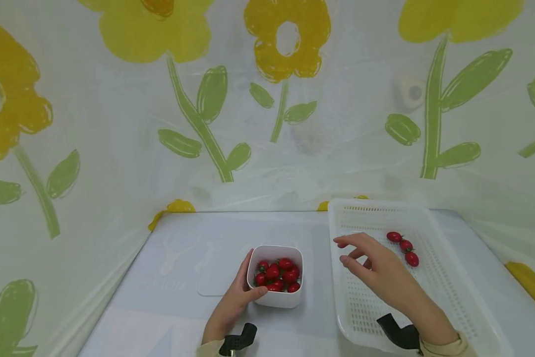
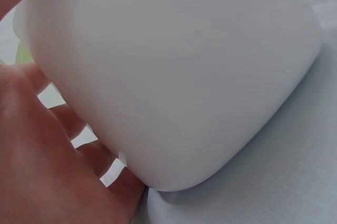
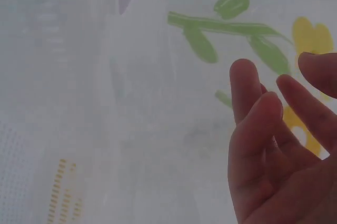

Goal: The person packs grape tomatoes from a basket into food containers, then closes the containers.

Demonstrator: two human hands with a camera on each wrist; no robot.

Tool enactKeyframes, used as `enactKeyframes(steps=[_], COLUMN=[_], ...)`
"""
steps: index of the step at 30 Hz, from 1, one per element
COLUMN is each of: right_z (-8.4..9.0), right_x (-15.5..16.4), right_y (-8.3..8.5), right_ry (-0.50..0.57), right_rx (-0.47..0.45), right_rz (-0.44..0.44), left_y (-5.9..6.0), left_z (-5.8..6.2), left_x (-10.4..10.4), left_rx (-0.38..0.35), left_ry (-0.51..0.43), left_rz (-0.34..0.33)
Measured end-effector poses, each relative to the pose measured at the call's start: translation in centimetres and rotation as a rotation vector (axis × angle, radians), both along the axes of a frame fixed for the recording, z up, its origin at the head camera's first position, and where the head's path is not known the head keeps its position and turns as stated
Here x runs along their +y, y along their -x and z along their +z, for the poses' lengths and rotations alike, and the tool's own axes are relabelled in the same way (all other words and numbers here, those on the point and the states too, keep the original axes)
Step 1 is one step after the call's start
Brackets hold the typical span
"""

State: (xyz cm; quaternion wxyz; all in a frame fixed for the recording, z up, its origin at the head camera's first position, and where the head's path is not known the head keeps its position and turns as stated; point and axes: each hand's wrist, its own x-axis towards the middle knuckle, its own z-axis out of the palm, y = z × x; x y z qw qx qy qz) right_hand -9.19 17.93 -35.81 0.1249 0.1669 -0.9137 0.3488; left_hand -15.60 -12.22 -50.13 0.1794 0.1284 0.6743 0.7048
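Left hand [image 1: 231, 302] grips tub [image 1: 276, 297] wall, tomatoes [image 1: 277, 275] inside — keep it braced, upright. Right hand [image 1: 379, 275] hovers over tray [image 1: 454, 302], fingers loosely spread, holding nothing; three tomatoes [image 1: 403, 246] lie just beyond fingertips. Pinch each lightly — skins bruise. No labels or writing readable.

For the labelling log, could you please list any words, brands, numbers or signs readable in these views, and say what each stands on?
There is no readable text in any view.
White tub gripped by the left hand: plain, no label.
White perforated basket under the right hand: no marking.
Flower-print sheet: pictures only.
Table: faint pale shapes, too washed out to read.
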Motion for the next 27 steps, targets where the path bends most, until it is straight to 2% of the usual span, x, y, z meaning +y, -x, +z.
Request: enactKeyframes(steps=[7, 15, 21, 24, 27], right_z=[-1.0, -2.6, -3.6, -3.9, -4.2], right_x=[3.3, 7.7, 10.9, 12.0, 13.0], right_y=[1.4, 2.1, 2.9, 3.3, 3.4], right_ry=[-0.013, 0.036, 0.052, 0.040, 0.025], right_rx=[-0.069, -0.301, -0.415, -0.473, -0.549], right_rz=[0.012, 0.066, 0.125, 0.109, 0.052], left_y=[0.3, 0.5, 0.5, 0.5, 0.5], left_z=[-0.2, -0.4, -0.3, -0.2, -0.2], left_x=[-0.2, -0.2, -0.2, -0.3, -0.2], left_rx=[-0.001, 0.008, 0.002, -0.003, -0.006], left_ry=[-0.001, -0.015, -0.018, -0.016, -0.011], left_rz=[-0.006, -0.016, -0.018, -0.015, -0.014])
